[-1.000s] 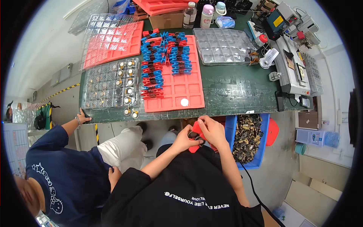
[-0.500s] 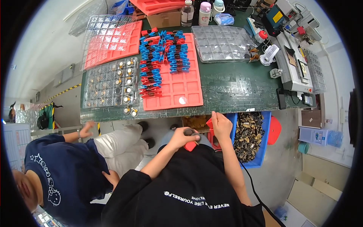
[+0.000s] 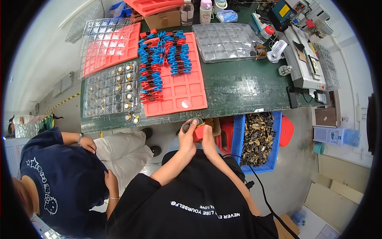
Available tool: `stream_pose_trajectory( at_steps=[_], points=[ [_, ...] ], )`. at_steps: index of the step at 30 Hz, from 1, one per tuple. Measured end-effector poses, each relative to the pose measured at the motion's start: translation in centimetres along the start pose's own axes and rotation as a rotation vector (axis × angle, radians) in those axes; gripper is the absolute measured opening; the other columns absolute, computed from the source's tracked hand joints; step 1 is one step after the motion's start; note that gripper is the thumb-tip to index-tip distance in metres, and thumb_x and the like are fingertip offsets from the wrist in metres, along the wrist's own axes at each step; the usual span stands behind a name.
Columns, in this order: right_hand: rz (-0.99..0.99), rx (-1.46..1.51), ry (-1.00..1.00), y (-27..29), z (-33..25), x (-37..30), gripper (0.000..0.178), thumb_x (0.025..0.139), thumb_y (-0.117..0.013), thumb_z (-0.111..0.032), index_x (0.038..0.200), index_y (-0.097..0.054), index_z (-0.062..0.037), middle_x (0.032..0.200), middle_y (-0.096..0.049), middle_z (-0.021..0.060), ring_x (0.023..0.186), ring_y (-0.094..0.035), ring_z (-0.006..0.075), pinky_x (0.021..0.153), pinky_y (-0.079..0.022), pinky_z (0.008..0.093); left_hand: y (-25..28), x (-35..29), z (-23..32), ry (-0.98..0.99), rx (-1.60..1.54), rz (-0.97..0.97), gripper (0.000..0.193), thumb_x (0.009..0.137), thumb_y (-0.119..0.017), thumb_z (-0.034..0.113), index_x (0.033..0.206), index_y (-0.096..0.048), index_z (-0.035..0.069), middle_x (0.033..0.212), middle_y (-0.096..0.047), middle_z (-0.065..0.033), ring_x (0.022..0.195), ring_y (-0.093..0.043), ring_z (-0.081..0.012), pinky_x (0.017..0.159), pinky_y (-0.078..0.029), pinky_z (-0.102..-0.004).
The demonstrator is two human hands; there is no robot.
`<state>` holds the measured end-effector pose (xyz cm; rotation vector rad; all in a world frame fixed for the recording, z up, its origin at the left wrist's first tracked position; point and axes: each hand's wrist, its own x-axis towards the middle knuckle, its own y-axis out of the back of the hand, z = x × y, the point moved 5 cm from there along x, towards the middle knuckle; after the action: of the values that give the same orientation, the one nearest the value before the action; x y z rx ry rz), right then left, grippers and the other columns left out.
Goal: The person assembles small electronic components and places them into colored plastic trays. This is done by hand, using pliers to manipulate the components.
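"Dark green table [image 3: 242, 83] ahead. What crowds it?"
"Blue and red clips [image 3: 150, 75] on a red tray [image 3: 191, 88]; a clear tray [image 3: 223, 44] beyond, to the right."
"And the hands?"
"Before the table's edge, left hand [image 3: 186, 140] gripping a dark round piece [image 3: 186, 127]. Right hand's [image 3: 209, 141] fingers touch a red block [image 3: 198, 134] between them; whether they grip, I can't tell."

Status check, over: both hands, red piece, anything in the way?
Left grip on dark round part. Right grip at red piece, between both hands. No obstruction seen.
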<state>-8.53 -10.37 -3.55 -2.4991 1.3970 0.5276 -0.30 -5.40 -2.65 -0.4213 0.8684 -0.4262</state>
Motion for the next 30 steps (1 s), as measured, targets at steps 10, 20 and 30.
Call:
stream_pose_trajectory(
  at_steps=[10,20,30],
  points=[
    [0.182,-0.299,0.141,2.8,-3.7,1.2,0.043,0.099,-0.033,-0.039,0.095,-0.048,0.0004,0.086,-0.057,0.0227,0.082,-0.057,0.0386,0.075,-0.043,0.042,-1.6,0.3,0.6,-0.277,0.44,-0.123,0.013,0.089,-0.061,0.014,0.096,-0.057,0.003,0.081,-0.057,0.0012,0.071,-0.048,-0.0044,0.063,-0.04,-0.0197],
    [0.144,-0.344,0.167,3.3,-4.4,1.5,0.047,0.099,-0.033,-0.038,0.092,-0.058,0.0016,0.082,-0.062,0.0228,0.08,-0.06,0.0372,0.073,-0.045,0.0406,-2.0,-0.1,2.4,-0.525,0.998,-0.103,0.03,0.093,-0.052,0.028,0.085,-0.047,0.0,0.065,-0.053,-0.0153,0.057,-0.051,-0.0248,0.056,-0.042,-0.0357],
    [0.275,-0.536,0.122,3.4,-4.8,1.6,0.052,0.096,-0.035,-0.044,0.087,-0.064,-0.0026,0.073,-0.061,0.0226,0.071,-0.06,0.0402,0.064,-0.045,0.0451,-2.0,-0.9,3.1,-0.631,0.942,-0.092,0.034,0.086,-0.064,0.023,0.07,-0.043,0.002,0.053,-0.04,-0.004,0.05,-0.037,-0.0097,0.046,-0.034,-0.0283]
  ],
)
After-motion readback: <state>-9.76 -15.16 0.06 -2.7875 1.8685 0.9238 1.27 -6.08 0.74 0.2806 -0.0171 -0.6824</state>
